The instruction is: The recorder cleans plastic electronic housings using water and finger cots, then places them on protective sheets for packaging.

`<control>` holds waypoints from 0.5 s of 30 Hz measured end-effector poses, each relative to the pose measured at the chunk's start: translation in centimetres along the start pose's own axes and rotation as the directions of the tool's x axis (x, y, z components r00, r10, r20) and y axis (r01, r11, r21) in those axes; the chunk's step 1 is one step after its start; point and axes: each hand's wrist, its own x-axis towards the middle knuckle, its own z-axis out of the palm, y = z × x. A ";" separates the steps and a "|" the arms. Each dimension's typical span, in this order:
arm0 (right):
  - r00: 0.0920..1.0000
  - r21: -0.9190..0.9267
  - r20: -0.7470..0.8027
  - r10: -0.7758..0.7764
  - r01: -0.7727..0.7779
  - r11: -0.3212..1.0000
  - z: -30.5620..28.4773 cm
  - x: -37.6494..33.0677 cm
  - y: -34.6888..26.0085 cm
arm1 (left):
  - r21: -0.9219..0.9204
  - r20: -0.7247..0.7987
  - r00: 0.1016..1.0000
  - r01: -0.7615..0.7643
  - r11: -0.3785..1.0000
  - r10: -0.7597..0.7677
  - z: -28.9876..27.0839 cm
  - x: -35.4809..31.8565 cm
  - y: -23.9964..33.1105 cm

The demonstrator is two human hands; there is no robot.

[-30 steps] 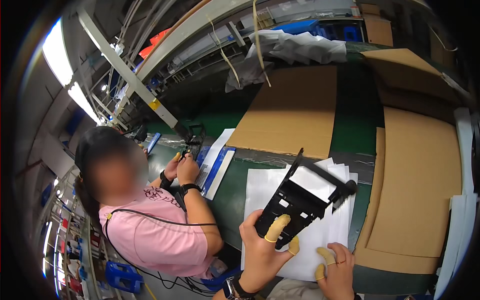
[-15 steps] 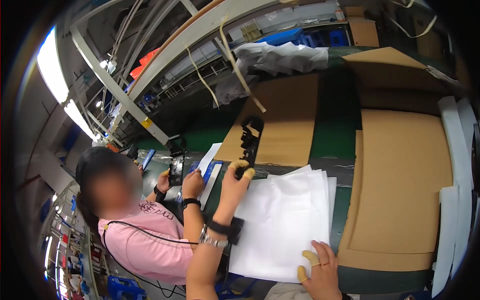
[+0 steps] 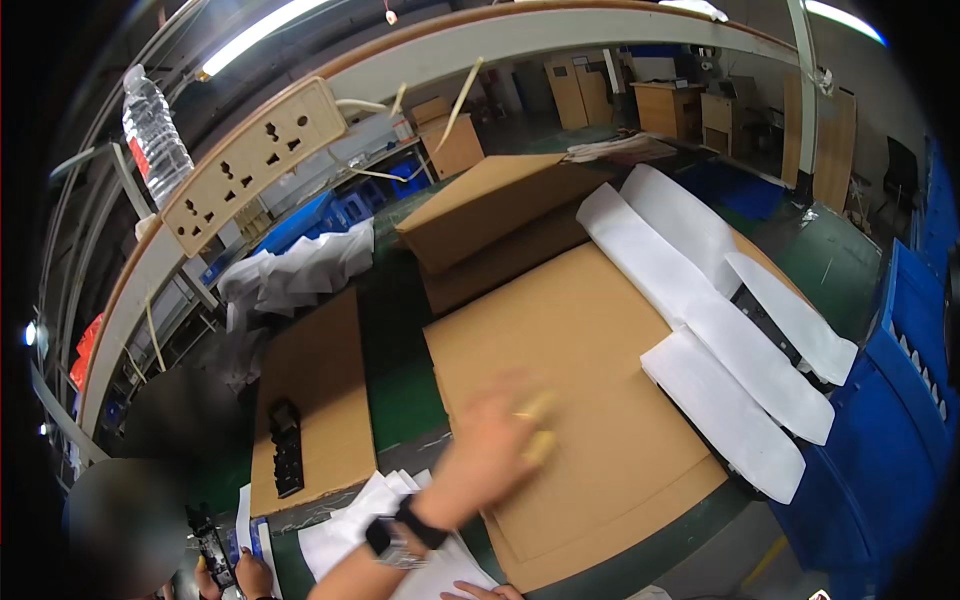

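Observation:
My left hand (image 3: 490,450), wearing a watch and a black wristband, reaches over the brown cardboard stack (image 3: 590,400). Motion smears its fingers; yellow finger covers show, and I make out nothing held. At the lower edge, my right hand (image 3: 484,592) shows only partly, its fingers stretched beside the corner of the white sheets (image 3: 335,535). A long black plastic part (image 3: 287,455) lies on the left cardboard sheet (image 3: 330,400). White foam strips (image 3: 720,390) lie along the stack's right side, with dark parts partly visible under them.
At lower left, a co-worker's hands (image 3: 254,575) hold another black part (image 3: 208,540). A folded cardboard piece (image 3: 500,215) stands behind the stack. Beyond are crumpled grey-white wrapping (image 3: 300,265) and a rail with a socket strip (image 3: 255,165). Blue bins (image 3: 870,440) stand at right.
The black plastic part has left my left hand and lies on the left cardboard. That hand has moved right over the cardboard stack. The view has turned right.

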 end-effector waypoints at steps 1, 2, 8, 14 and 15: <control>1.000 0.006 -0.012 -0.001 0.001 1.000 0.3 0.0 -0.1 | 0.035 -0.043 0.992 -0.114 0.993 0.116 1.7 1.6 2.3; 1.000 0.013 -0.020 -0.003 0.004 1.000 0.7 0.1 -0.2 | 0.074 -0.083 0.971 -0.221 0.973 0.226 3.4 3.0 4.0; 0.980 0.105 0.198 -0.033 0.012 0.994 1.2 0.7 -0.1 | 0.025 0.073 0.947 -0.315 0.949 0.312 6.0 6.6 7.6; 0.997 0.054 0.075 0.031 -0.035 0.998 1.7 0.3 0.0 | -0.147 0.272 0.901 -0.308 0.940 0.338 4.8 1.9 5.5; 0.999 0.007 0.045 0.017 -0.017 1.000 1.8 0.4 0.0 | -0.179 0.207 0.926 -0.280 0.943 0.315 4.1 0.7 4.6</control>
